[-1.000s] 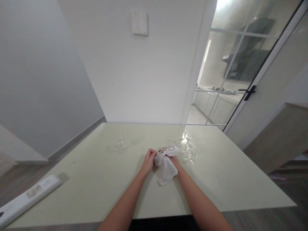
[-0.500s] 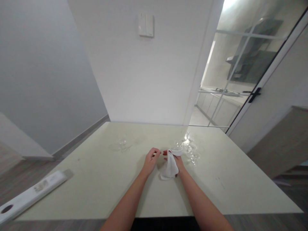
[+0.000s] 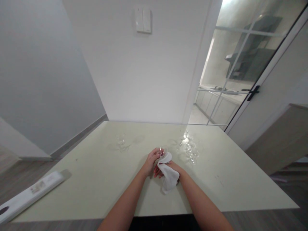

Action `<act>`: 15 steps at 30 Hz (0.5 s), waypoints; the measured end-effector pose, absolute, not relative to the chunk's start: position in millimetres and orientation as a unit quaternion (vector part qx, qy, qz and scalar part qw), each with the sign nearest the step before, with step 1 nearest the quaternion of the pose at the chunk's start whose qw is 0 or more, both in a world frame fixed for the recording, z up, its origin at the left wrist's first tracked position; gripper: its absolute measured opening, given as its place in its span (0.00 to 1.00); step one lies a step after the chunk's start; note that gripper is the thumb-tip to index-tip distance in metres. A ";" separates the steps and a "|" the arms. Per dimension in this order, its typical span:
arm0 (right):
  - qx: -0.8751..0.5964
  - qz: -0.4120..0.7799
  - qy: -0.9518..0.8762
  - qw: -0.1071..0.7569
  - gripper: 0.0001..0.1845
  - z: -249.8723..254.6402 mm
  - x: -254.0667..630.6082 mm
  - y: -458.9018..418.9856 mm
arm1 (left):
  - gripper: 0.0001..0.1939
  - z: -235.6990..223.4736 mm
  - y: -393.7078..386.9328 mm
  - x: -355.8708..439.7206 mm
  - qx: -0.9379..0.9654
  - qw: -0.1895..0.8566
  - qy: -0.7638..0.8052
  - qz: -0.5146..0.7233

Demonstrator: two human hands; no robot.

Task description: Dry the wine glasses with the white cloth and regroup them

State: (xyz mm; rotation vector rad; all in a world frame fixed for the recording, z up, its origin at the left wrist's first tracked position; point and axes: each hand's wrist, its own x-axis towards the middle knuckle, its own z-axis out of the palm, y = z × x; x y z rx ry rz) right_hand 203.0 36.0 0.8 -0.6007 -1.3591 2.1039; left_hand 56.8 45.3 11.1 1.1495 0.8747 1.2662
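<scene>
My left hand (image 3: 151, 162) curls round a small clear glass (image 3: 160, 150) held above the pale table (image 3: 101, 179). My right hand (image 3: 168, 168) grips a white cloth (image 3: 169, 175), and the cloth's upper end lies against the glass. Both hands meet near the middle of the table. A single clear glass (image 3: 121, 141) stands to the far left. A cluster of several clear glasses (image 3: 189, 149) stands to the far right.
A long white box (image 3: 29, 195) lies at the table's near left corner. A white wall with a light switch (image 3: 143, 20) rises behind the table. A glass door with a black handle (image 3: 251, 93) stands at the right, beside a wooden cabinet (image 3: 281, 138).
My left hand, which was empty half a second ago, now grips a glass. The right hand has brought the cloth back against it, nearer to me.
</scene>
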 end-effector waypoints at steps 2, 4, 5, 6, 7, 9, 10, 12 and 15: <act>-0.225 0.784 -0.501 0.289 0.20 -1.4 202.5 35.8 | 0.25 9.5 45.6 57.1 0.496 0.577 0.359 0.540; -0.235 0.778 -0.501 0.298 0.20 -7.5 201.5 36.9 | 0.25 7.4 46.7 57.2 0.500 0.574 0.353 0.544; -0.240 0.774 -0.505 0.299 0.19 -10.8 201.0 38.0 | 0.26 6.3 47.6 57.1 0.500 0.571 0.349 0.549; -0.243 0.771 -0.507 0.298 0.19 -13.8 200.6 39.3 | 0.26 5.2 48.7 57.0 0.498 0.570 0.343 0.555; -0.244 0.770 -0.510 0.295 0.19 -16.4 200.3 40.8 | 0.27 4.2 50.0 56.7 0.495 0.572 0.335 0.561; -0.244 0.772 -0.513 0.287 0.20 -20.0 199.8 44.0 | 0.27 2.5 52.3 56.1 0.486 0.584 0.316 0.568; -0.245 0.774 -0.514 0.279 0.21 -21.2 199.5 45.5 | 0.28 1.9 53.2 55.8 0.482 0.592 0.307 0.568; -0.252 0.774 -0.512 0.275 0.22 -23.0 198.9 47.7 | 0.28 1.6 53.9 55.8 0.478 0.599 0.298 0.569; -0.267 0.766 -0.510 0.286 0.21 -25.7 197.8 49.1 | 0.27 3.8 52.2 57.4 0.486 0.580 0.310 0.575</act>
